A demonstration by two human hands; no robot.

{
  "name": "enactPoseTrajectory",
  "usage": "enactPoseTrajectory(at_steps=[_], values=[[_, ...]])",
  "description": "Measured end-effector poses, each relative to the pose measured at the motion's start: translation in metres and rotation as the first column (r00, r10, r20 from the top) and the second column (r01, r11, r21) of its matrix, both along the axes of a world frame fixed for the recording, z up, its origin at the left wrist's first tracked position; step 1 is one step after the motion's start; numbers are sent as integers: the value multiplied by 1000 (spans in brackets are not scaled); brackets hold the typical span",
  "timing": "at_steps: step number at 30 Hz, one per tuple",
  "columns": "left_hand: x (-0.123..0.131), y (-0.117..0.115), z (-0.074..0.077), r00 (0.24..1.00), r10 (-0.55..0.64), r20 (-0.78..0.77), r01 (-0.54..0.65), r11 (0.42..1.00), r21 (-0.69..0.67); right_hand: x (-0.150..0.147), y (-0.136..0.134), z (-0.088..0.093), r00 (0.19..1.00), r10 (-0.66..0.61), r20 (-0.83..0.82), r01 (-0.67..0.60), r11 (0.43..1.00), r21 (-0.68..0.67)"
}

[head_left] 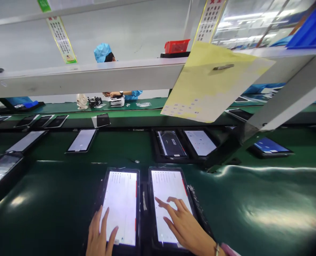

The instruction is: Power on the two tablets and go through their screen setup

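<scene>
While two bright tablets lie side by side in black trays on the green tabletop (54,213), both hands rest on them. The left hand (99,236) lies flat and open on the left tablet (120,206), with its fingers spread over the bottom of the white screen. It holds nothing. The right hand (186,224) is open too, and its fingers (162,204) touch the screen of the right tablet (168,199). It holds nothing. Just behind them sit two more tablets (184,143) in a tray. A yellow paper (211,83) hangs from the white shelf (88,76) above. Far back, a person in a blue cap (102,52) works at another belt.
</scene>
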State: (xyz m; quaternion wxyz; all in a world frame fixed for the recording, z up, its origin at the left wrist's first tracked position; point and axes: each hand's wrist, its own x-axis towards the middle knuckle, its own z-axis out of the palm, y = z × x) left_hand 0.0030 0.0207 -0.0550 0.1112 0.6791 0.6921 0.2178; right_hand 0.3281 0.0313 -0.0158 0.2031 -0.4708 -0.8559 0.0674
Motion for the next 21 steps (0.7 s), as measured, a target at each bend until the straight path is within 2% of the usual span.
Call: enactPoseTrajectory(at_steps=[4, 7, 10, 13, 15, 19, 21], values=[[-12, 14, 12, 999, -7, -36, 5, 999, -49, -1, 5, 2, 999, 28, -35, -25, 995, 100], [-14, 22, 21, 999, 1, -40, -6, 992, -122, 2, 2, 4, 996, 7, -89, 8, 985, 170], [-13, 27, 26, 998, 31, -49, -35, 995, -92, 8, -5, 5, 993, -26, -118, 49, 979, 198], [-16, 29, 26, 1000, 24, 7, -24, 999, -49, 12, -11, 4, 991, -44, -129, 68, 981, 184], [-19, 30, 26, 996, 30, 89, -23, 997, -69, 13, -12, 4, 989, -65, -134, 87, 982, 167], [-9, 21, 31, 973, 79, 216, -53, 991, -123, 11, -11, 4, 986, -96, -135, 114, 984, 139], [7, 5, 37, 968, 6, 250, 25, 993, -118, 9, -9, 3, 986, -100, -132, 116, 986, 120]])
